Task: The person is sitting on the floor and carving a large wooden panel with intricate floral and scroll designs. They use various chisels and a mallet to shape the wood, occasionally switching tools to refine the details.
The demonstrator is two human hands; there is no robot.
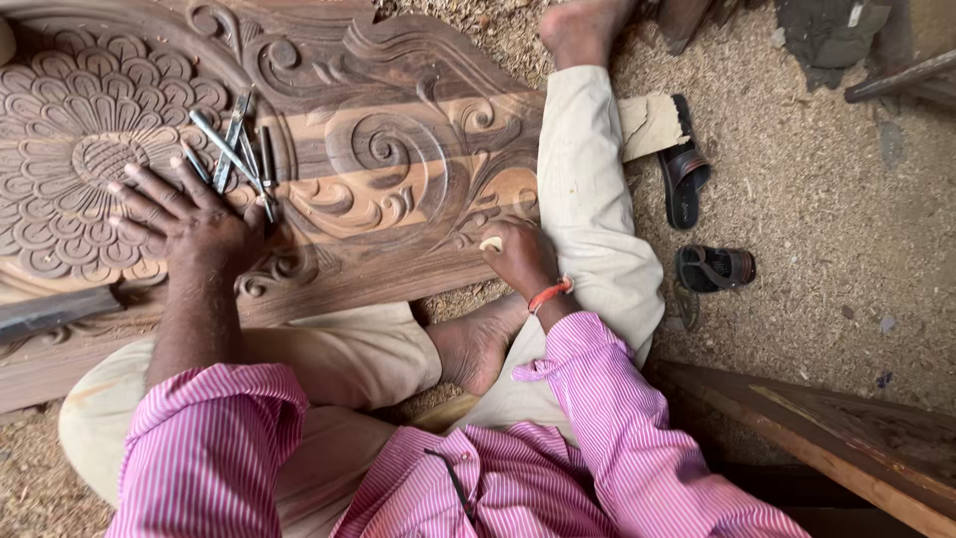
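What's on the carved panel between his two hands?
In the head view, between the left hand and right hand lie a few metal chisels near the left, then bare carved scrolls of the panel.

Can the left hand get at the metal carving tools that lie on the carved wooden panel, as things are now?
Probably yes. The left hand rests flat on the carved panel, fingertips right beside the carving tools, and nothing lies between them.

I find no packages, labels, signs or screens anywhere in my view. Nothing printed or displayed shows on the floor, the woodwork or around the hands.
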